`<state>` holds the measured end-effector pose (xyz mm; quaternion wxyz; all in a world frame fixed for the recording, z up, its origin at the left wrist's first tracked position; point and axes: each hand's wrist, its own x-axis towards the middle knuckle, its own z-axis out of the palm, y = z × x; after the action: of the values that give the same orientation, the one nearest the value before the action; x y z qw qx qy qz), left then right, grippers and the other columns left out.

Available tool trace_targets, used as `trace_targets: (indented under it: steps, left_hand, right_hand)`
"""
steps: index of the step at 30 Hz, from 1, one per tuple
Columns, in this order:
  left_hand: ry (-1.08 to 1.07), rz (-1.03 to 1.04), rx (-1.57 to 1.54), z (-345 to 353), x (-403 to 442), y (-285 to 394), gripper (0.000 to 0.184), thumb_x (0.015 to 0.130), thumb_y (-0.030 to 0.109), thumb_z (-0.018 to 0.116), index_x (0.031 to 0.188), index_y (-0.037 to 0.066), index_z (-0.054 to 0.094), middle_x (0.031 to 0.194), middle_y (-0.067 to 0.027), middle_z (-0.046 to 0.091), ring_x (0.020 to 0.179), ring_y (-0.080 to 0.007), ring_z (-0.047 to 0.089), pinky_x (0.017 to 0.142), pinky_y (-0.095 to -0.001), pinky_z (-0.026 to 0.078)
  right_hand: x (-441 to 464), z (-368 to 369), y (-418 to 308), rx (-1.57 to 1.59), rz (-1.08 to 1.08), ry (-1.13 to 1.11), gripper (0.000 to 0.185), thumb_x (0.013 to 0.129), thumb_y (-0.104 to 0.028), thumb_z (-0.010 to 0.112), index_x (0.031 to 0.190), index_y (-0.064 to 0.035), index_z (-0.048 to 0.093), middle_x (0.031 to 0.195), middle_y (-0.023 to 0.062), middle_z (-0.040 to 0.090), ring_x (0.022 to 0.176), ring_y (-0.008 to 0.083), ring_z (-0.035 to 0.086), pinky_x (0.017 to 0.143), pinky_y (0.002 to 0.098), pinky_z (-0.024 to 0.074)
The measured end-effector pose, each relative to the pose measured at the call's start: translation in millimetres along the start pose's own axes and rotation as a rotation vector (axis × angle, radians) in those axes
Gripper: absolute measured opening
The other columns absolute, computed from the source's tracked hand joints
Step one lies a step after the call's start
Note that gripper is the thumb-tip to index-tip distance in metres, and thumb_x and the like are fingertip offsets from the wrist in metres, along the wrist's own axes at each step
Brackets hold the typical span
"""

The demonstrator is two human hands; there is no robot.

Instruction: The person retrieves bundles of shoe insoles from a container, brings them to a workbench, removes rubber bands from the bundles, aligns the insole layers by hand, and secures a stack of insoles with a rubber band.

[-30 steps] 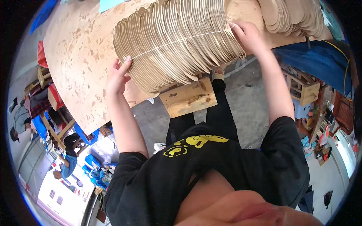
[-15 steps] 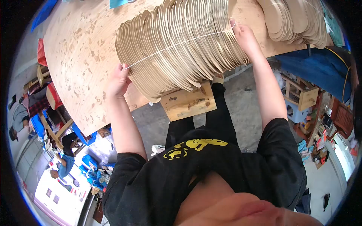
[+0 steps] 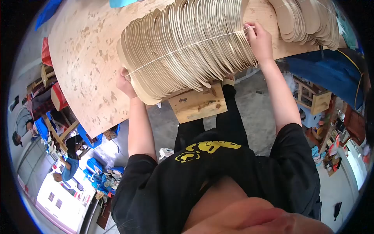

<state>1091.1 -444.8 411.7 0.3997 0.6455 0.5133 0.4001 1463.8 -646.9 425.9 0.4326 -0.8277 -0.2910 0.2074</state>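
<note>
A long row of beige insoles (image 3: 183,50) stands pressed together on its edges on the table, with a thin white string (image 3: 187,47) stretched along its near side. At the row's left end, my left hand (image 3: 126,82) has its fingers closed on the string. My right hand (image 3: 260,41) pinches the string at the right end, the fingers curled beside the last insole. Part of the row runs out of the top of the view.
More insoles (image 3: 306,21) lie in tied bundles at the table's right side. The wooden table (image 3: 85,66) has dark stains. A small wooden board (image 3: 198,103) juts out near my legs. Wooden stools stand at right, and another person (image 3: 68,167) is at far left.
My right hand has shifted slightly right and turned, its fingers now curled at the row's end. My left hand has closed in at the left end. The string stays along the row.
</note>
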Motion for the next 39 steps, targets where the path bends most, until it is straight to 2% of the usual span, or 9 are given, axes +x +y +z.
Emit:
trace_targets:
  steps: [3,8,14,21,24,27,30,33,39]
  left_hand:
    - [-0.115,-0.307,-0.368,16,-8,19,0.023,0.095,0.019,0.052,0.093,0.004,0.069,0.078,-0.0032,0.067,0.071,-0.0122,0.061,0.062,-0.0288,0.049]
    - [-0.354,-0.008,0.55,7,11,24,0.016,0.086,0.016,0.059,0.088,0.002,0.066,0.073,-0.0128,0.066,0.064,-0.0211,0.063,0.059,-0.0354,0.048]
    - [-0.507,0.465,0.599,-21,6,-8,0.015,0.081,0.016,0.061,0.09,0.005,0.066,0.079,-0.0139,0.064,0.074,-0.0359,0.062,0.065,-0.0414,0.048]
    - [-0.53,0.555,0.764,-18,-12,-3,0.015,0.081,0.014,0.058,0.089,0.003,0.064,0.074,-0.0144,0.06,0.071,-0.0367,0.059,0.064,-0.0442,0.047]
    - [-0.481,0.187,0.816,-7,-3,11,0.018,0.082,0.015,0.059,0.093,0.002,0.064,0.075,-0.0168,0.064,0.065,-0.0347,0.06,0.061,-0.0417,0.048]
    - [-0.425,-0.144,0.575,0,17,0,0.018,0.088,0.019,0.06,0.093,0.001,0.064,0.074,-0.0135,0.067,0.06,-0.0247,0.062,0.057,-0.0356,0.047]
    - [-0.229,-0.666,-0.04,7,20,-2,0.02,0.094,0.019,0.057,0.092,0.001,0.065,0.071,-0.0053,0.066,0.059,-0.0136,0.061,0.054,-0.0285,0.047]
    - [-0.198,-0.661,-0.097,13,8,30,0.022,0.097,0.018,0.052,0.092,0.001,0.065,0.074,0.0001,0.065,0.065,-0.0087,0.06,0.058,-0.024,0.047]
    - [-0.23,-0.489,-0.352,18,-10,33,0.018,0.098,0.012,0.05,0.107,0.0,0.061,0.095,-0.0057,0.066,0.082,-0.009,0.061,0.069,-0.0222,0.049]
  right_hand:
    - [1,10,10,-0.153,-0.271,0.106,0.018,0.095,-0.017,0.056,0.1,-0.0018,0.063,0.07,0.0105,0.064,0.057,0.0171,0.06,0.059,0.0297,0.0479]
    - [13,-3,7,0.154,0.052,-0.15,0.017,0.095,-0.011,0.054,0.104,0.0003,0.062,0.074,0.0072,0.065,0.063,0.0119,0.061,0.06,0.0258,0.0489]
    - [20,0,19,0.26,0.23,-0.246,0.018,0.095,-0.007,0.053,0.108,0.0029,0.061,0.079,0.006,0.066,0.065,0.0092,0.059,0.061,0.0233,0.0492]
    - [20,9,13,0.057,0.048,-0.116,0.02,0.096,-0.013,0.052,0.107,0.0018,0.06,0.081,0.0086,0.066,0.069,0.0137,0.061,0.066,0.0284,0.0499]
    - [24,16,18,-0.153,-0.119,0.02,0.023,0.097,-0.02,0.052,0.104,0.0015,0.058,0.08,0.011,0.065,0.071,0.0179,0.061,0.07,0.0321,0.0491]
    - [27,16,16,-0.095,-0.028,0.037,0.027,0.097,-0.025,0.053,0.102,0.0011,0.057,0.076,0.0121,0.063,0.07,0.0205,0.059,0.07,0.0333,0.0477]
    - [21,14,-3,0.012,0.035,-0.009,0.027,0.098,-0.026,0.053,0.102,0.0005,0.057,0.073,0.0101,0.062,0.067,0.0172,0.057,0.066,0.0317,0.0464]
    - [16,20,4,0.14,0.004,0.014,0.026,0.098,-0.025,0.053,0.1,0.0001,0.057,0.071,0.0073,0.062,0.065,0.0132,0.054,0.062,0.0299,0.0447]
    - [2,9,-30,0.238,0.183,-0.093,0.021,0.097,-0.016,0.054,0.114,-0.0041,0.054,0.077,0.0044,0.064,0.071,0.0073,0.056,0.062,0.0247,0.0449]
